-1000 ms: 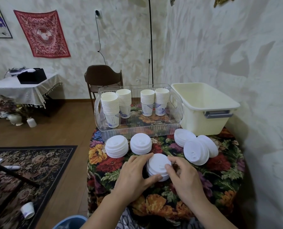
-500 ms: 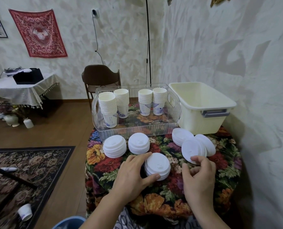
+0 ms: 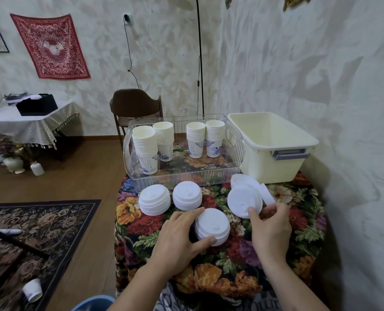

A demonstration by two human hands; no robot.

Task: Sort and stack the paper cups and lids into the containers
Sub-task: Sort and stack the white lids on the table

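We take the clear tray (image 3: pixel 182 176) as our landmark; it stands on the floral tablecloth (image 3: pixel 220 265) and holds four upright stacks of paper cups (image 3: pixel 195 140); to its right, just beside it, stands the cream tub (image 3: pixel 274 135). In front of the tray we see two stacks of white lids (image 3: pixel 154 199), side by side; nearer to us than these lies a third lid stack (image 3: pixel 212 226), and our left hand (image 3: pixel 177 236) curls round it, fingers along its far edge, thumb on its near side. In front of the tray's right corner lies a looser pile of lids (image 3: pixel 244 182); there our right hand (image 3: pixel 270 227) pinches a tilted lid (image 3: pixel 242 202) at its lower rim, thumb on its face, the remaining fingers curled behind.
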